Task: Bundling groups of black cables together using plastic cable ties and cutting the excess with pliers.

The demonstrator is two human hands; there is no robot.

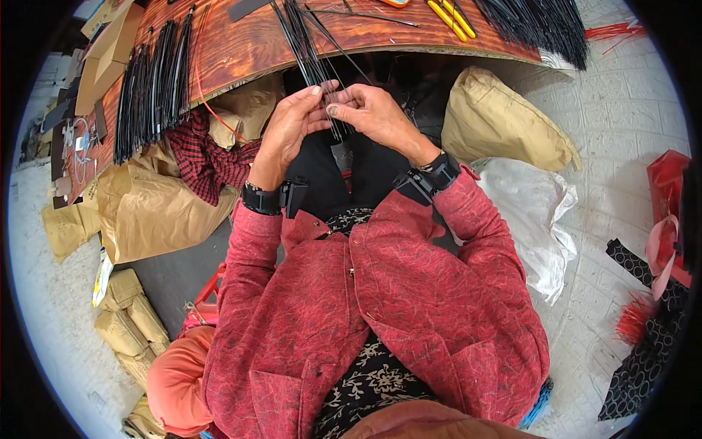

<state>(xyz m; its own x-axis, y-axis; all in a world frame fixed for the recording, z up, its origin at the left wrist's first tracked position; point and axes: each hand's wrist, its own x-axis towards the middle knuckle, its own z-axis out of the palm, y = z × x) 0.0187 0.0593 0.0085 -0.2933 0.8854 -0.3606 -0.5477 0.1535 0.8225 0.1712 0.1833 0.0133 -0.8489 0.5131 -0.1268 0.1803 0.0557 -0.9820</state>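
A bundle of thin black wires runs from the table's near edge down toward my lap. My left hand is closed around the strands from the left, with its thumb up along them. From the right, my right hand pinches the same wires between thumb and fingers, its fingertips close to the left hand's. Below my hands the wires gather toward a dark grey end piece between my legs. Some strands fan apart above my fingers. My fingers partly hide where the wires are gripped.
The wooden table holds black cable bundles, yellow-handled pliers and a thick heap of black wires. Paper sacks flank my legs. A white sack lies at right, beside a checked cloth-free tiled floor.
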